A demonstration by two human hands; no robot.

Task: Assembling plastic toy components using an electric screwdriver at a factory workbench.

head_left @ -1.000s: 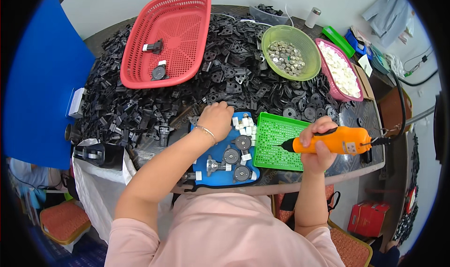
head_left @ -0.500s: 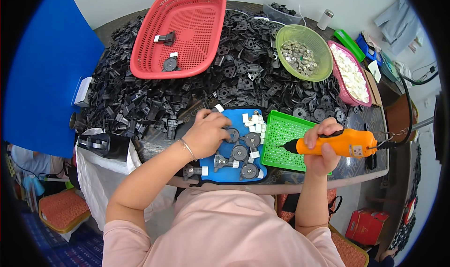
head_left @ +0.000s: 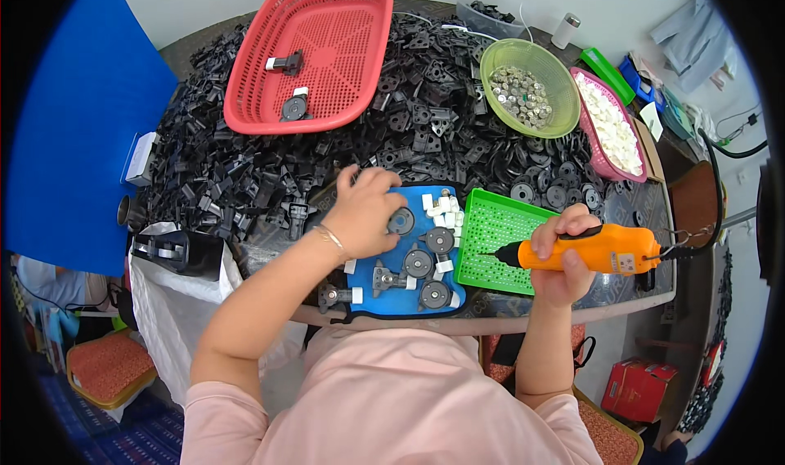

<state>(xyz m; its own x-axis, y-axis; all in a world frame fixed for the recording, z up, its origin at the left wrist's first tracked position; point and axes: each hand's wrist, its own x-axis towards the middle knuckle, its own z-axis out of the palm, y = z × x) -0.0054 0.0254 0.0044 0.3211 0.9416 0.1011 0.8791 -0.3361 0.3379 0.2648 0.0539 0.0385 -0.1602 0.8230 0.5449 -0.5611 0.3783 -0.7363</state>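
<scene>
My left hand (head_left: 360, 216) is over the left part of a blue mat (head_left: 386, 304), its fingers spread apart. A black round disc (head_left: 401, 221) shows at the gap between its thumb and fingers; whether they touch it I cannot tell. My right hand (head_left: 562, 257) is wrapped round an orange electric screwdriver (head_left: 609, 251), whose tip points left over a green perforated tray (head_left: 507, 281). On the mat lie several black wheel assemblies with white ends, such as a caster (head_left: 418, 263), and a cluster of small white pieces (head_left: 446, 212). A white end (head_left: 350, 266) shows beside my left wrist.
Behind the mat spreads a heap of black plastic parts (head_left: 425, 130). A red basket (head_left: 376, 73) holding two assemblies rests on it. A yellow-green basket (head_left: 567, 89) of metal pieces and a pink basket (head_left: 601, 161) of white pieces stand at the right. The screwdriver's cable (head_left: 710, 228) runs right.
My left hand's fingers have spread and shifted slightly left. The white piece by its fingertips no longer shows there; one now shows beside the wrist. My right hand holds the screwdriver almost still.
</scene>
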